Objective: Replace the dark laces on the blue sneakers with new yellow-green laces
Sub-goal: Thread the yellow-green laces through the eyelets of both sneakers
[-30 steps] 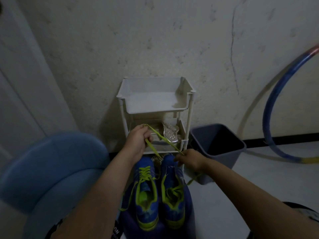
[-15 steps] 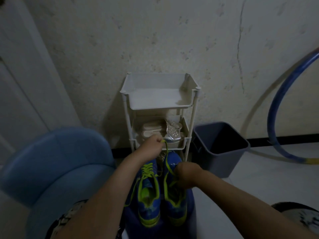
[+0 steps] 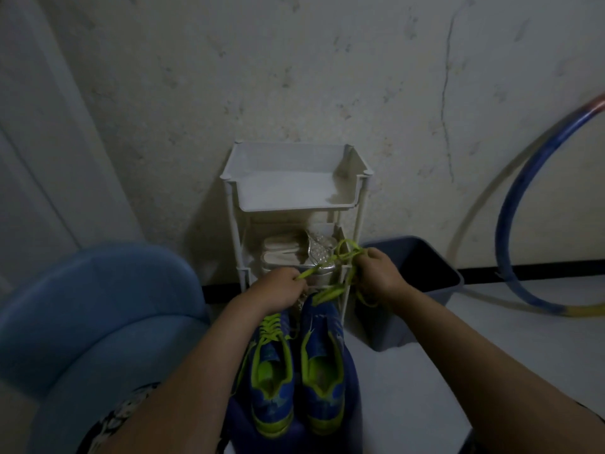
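Two blue sneakers with yellow-green trim stand side by side on a dark blue stool, toes away from me. The left sneaker (image 3: pixel 272 371) shows yellow-green lacing across its front. The right sneaker (image 3: pixel 322 352) has a yellow-green lace (image 3: pixel 330 291) rising from its toe end. My left hand (image 3: pixel 278 288) pinches one end of this lace above the left shoe's toe. My right hand (image 3: pixel 381 273) is closed on the other part, bunched in loops, up and to the right of the shoes. The lace runs taut between both hands.
A white tiered rack (image 3: pixel 294 178) stands against the wall just beyond the shoes, with pale shoes on its lower shelf. A dark grey bin (image 3: pixel 435 290) sits to the right, a blue hoop (image 3: pixel 510 244) leans on the wall, and a blue chair (image 3: pixel 91 309) is at left.
My right hand has risen from the right sneaker's tongue and gone out to the right, drawing the lace up. My left hand has dropped slightly, still pinching its end.
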`<action>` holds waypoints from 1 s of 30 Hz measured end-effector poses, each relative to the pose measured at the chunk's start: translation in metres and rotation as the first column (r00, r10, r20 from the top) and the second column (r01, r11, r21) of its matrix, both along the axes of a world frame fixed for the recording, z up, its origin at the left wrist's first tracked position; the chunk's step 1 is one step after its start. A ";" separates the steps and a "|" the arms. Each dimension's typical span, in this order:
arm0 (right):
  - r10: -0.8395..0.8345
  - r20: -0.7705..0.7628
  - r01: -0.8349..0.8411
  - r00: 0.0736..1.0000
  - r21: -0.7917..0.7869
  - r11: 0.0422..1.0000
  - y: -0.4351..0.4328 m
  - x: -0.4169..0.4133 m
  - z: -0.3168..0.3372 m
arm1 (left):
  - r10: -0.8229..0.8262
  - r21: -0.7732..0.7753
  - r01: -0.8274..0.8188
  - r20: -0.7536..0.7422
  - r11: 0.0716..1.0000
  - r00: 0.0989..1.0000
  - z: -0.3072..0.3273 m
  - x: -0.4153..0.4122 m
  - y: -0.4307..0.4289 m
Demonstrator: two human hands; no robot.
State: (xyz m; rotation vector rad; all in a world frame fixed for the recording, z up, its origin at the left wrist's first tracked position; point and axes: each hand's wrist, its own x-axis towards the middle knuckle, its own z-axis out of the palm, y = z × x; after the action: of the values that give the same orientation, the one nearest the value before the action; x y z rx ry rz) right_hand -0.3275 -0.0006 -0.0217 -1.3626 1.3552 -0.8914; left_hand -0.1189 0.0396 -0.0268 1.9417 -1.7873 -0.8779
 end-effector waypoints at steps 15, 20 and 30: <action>0.410 -0.271 -0.398 0.871 0.100 0.912 -0.006 0.013 -0.018 | -0.309 0.037 0.307 0.137 0.951 0.941 -0.003 -0.043 -0.020; 0.442 -0.392 -0.442 0.807 0.096 0.892 -0.005 0.016 -0.020 | -0.237 0.004 0.237 0.038 0.971 0.971 -0.001 -0.037 -0.031; 0.377 -0.764 -0.431 0.524 0.144 0.891 -0.018 0.004 -0.026 | -0.120 0.095 0.120 -0.006 0.988 0.993 -0.009 -0.006 -0.037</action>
State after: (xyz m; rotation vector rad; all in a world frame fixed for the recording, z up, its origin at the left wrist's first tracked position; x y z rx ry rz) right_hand -0.3237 -0.0185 -0.0482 -2.1491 1.5092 0.0458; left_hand -0.1252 0.0028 -0.0356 1.9075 -1.9110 -1.0205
